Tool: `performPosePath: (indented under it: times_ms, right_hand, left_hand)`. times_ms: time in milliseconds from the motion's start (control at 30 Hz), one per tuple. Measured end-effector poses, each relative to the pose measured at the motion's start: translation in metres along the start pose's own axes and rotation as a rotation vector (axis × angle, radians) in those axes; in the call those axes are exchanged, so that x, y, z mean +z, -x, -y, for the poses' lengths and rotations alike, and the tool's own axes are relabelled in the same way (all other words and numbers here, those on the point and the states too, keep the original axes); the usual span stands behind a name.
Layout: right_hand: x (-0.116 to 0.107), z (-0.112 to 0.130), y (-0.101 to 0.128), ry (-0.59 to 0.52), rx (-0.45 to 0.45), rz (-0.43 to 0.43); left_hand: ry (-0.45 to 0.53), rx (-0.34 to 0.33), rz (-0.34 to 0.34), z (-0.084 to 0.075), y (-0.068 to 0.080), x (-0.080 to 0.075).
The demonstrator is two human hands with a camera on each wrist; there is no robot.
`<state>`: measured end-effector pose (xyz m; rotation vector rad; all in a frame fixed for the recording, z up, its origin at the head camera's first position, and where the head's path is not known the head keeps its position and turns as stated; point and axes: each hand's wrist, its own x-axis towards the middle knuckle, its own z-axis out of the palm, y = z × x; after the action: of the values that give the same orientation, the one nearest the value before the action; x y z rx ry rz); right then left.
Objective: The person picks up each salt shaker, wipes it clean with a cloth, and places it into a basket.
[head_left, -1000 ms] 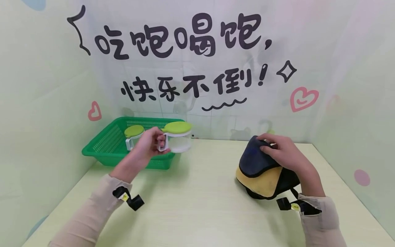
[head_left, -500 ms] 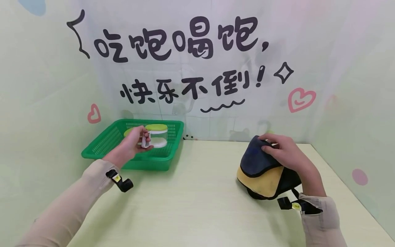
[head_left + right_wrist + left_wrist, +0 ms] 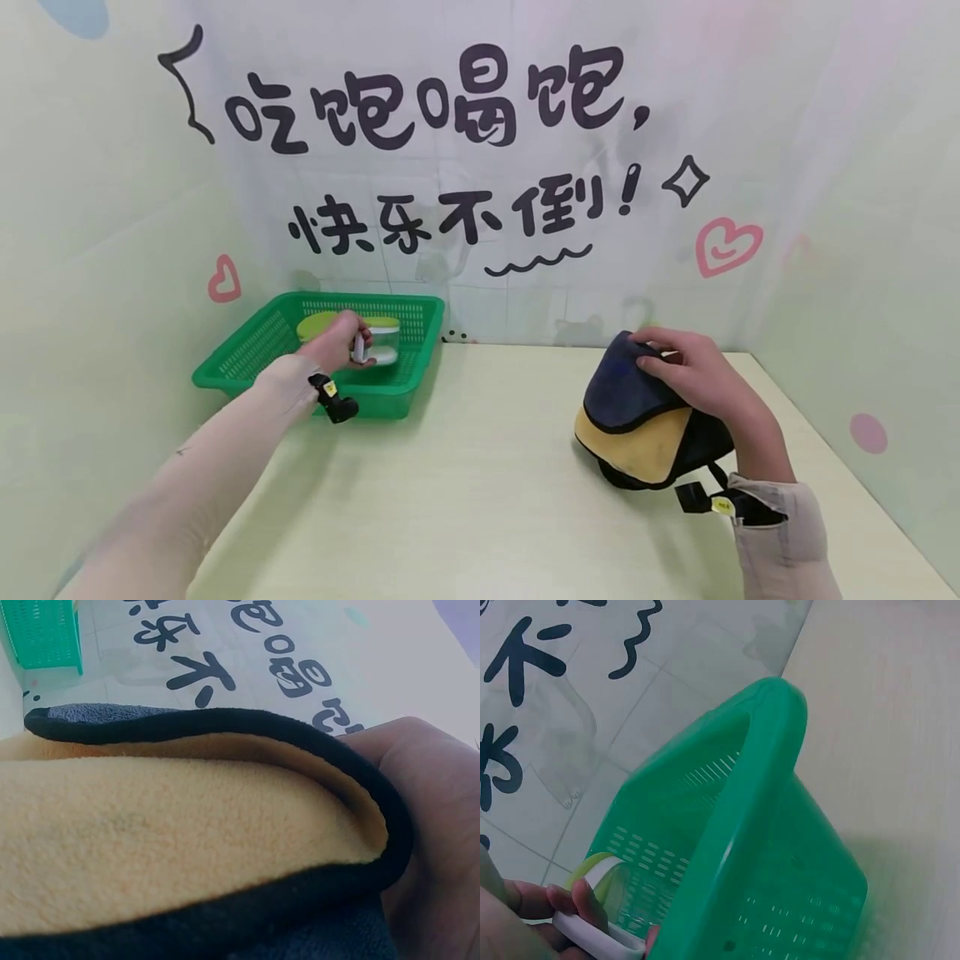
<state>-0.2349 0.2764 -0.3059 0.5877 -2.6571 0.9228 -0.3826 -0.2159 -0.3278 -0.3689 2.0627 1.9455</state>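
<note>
Inside the green basket (image 3: 397,398) at the back left, my left hand (image 3: 336,343) grips the white handle of a clear seasoning jar (image 3: 386,338) with a lime-green lid. The jar is upright, below the level of the basket's far rim. In the left wrist view, the fingers curl around the white handle (image 3: 604,939) just behind the basket wall. A second green-lidded jar (image 3: 312,324) stands to the left, mostly hidden by that hand. At the right, my right hand (image 3: 701,371) holds the top of a folded plush cloth (image 3: 628,385), navy and yellow with black edging.
All this is on a pale wooden table (image 3: 495,492). A printed curtain (image 3: 480,167) with black lettering rises right behind the basket, and plain pale side walls flank the table.
My left hand has carried the jar left, then down into the basket beside the second jar. My right hand has stayed on the cloth.
</note>
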Motion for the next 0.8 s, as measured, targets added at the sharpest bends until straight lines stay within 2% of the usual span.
performPosePath:
  times_ms: [167, 267, 367, 533, 633, 800]
  right_hand:
    - [0.0, -0.001, 0.002, -0.01, 0.002, -0.002]
    - [-0.002, -0.001, 0.004, -0.019, 0.009, -0.015]
    - [-0.004, -0.001, 0.005, -0.039, 0.018, -0.041]
    - [-0.006, -0.002, 0.007, -0.092, 0.03, -0.074]
    - [-0.006, -0.008, 0.006, -0.128, 0.047, -0.078]
    - [-0.001, -0.033, 0.004, -0.185, 0.14, -0.07]
  left_hand:
    - [0.058, -0.027, -0.005, 0.006, -0.009, 0.002]
    - [0.038, -0.014, 0.001, 0.01, -0.015, -0.001]
    - [-0.039, -0.002, 0.033, 0.013, -0.02, -0.004]
    - [-0.185, -0.02, 0.068, 0.018, -0.023, -0.01]
    - [-0.27, -0.029, 0.065, 0.019, -0.021, -0.013]
    - [-0.316, -0.049, 0.035, 0.022, -0.016, -0.015]
